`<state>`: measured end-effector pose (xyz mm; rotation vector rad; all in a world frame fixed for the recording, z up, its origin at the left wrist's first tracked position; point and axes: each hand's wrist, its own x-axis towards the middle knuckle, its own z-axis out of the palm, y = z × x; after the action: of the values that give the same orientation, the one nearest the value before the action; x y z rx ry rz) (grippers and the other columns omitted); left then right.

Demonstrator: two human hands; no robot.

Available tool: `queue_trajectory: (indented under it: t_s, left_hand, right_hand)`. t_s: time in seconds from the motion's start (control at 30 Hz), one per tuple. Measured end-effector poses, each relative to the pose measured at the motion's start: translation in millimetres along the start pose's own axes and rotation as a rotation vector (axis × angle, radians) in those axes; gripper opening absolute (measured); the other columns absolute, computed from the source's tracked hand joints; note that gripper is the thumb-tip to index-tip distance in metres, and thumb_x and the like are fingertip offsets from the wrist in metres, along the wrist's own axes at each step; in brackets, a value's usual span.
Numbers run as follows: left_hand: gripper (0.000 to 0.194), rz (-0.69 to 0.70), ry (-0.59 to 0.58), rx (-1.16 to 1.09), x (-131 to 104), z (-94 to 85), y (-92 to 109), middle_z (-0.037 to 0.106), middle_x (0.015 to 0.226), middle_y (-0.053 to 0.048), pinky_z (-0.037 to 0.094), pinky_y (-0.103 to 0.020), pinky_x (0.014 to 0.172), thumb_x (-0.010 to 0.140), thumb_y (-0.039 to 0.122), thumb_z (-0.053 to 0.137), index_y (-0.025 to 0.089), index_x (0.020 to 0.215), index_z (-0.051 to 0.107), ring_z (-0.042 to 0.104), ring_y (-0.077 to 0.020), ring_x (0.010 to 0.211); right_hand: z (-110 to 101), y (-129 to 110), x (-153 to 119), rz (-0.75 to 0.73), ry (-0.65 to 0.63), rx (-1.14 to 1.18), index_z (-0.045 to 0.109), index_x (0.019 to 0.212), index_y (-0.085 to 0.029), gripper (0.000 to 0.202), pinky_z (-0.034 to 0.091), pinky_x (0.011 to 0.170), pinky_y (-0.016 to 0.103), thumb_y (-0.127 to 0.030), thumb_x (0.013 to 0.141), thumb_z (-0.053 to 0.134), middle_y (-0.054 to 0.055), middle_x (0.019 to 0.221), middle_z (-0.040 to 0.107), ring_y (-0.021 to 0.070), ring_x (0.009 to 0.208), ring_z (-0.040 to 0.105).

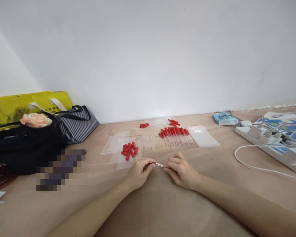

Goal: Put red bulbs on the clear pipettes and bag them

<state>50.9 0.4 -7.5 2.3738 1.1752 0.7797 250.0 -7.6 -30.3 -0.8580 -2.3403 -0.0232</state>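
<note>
Between my two hands is a glass dropper tube (160,165) with a red rubber bulb (151,163) at its left end. My left hand (141,170) pinches the bulb, while my right hand (179,170) grips the tube near its other end. Loose red rubber bulbs (129,150) lie in a pile on clear plastic bags, just beyond my left hand. Bare glass tubes (147,143) rest in a row to the right of that pile. Behind my right hand, several droppers with red bulbs (177,136) lie side by side.
Clear zip bags (204,136) are stacked at the right of the droppers. More red bulbs (144,125) lie near the wall. A power strip (266,146) with plugs and a white cable (239,159) is at the right. A black bag (27,148) and a striped bag (76,125) stand left.
</note>
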Motion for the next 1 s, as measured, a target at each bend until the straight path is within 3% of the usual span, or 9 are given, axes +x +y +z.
queue_trajectory:
  t_s: [0.3, 0.63, 1.0]
  left_hand:
    - [0.018, 0.107, -0.023, 0.081, -3.1, -0.8, 3.9, 0.062, 0.067, 0.0, 0.037, -0.031, 0.074, 0.082, 0.026, 0.044, 0.019, 0.074, 0.059, 0.052, -0.0139, 0.064]
    - [0.019, 0.239, -0.03, 0.151, -5.1, 3.0, 1.7, 0.061, 0.067, 0.0, 0.034, -0.034, 0.08, 0.084, 0.023, 0.041, 0.018, 0.074, 0.055, 0.051, -0.0125, 0.06]
    - [0.017, 0.242, -0.038, 0.199, -2.8, 3.1, 1.7, 0.063, 0.068, 0.0, 0.029, -0.036, 0.086, 0.083, 0.023, 0.043, 0.018, 0.075, 0.058, 0.055, -0.0129, 0.065]
  right_hand:
    - [-2.4, 4.4, 2.4, -0.153, -0.009, -0.104, 0.057, 0.073, -0.016, 0.025, 0.025, 0.066, 0.028, -0.013, 0.084, 0.034, 0.0, 0.061, 0.052, 0.01, 0.053, 0.037]
    - [-0.8, -2.7, 2.9, -0.101, -0.002, -0.085, 0.056, 0.076, -0.015, 0.024, 0.023, 0.063, 0.027, -0.015, 0.084, 0.033, 0.002, 0.066, 0.052, 0.0118, 0.058, 0.038]
    - [2.6, 0.6, 5.9, -0.087, -0.058, -0.072, 0.056, 0.079, -0.015, 0.025, 0.023, 0.063, 0.027, -0.018, 0.086, 0.033, 0.002, 0.068, 0.054, 0.0115, 0.06, 0.041]
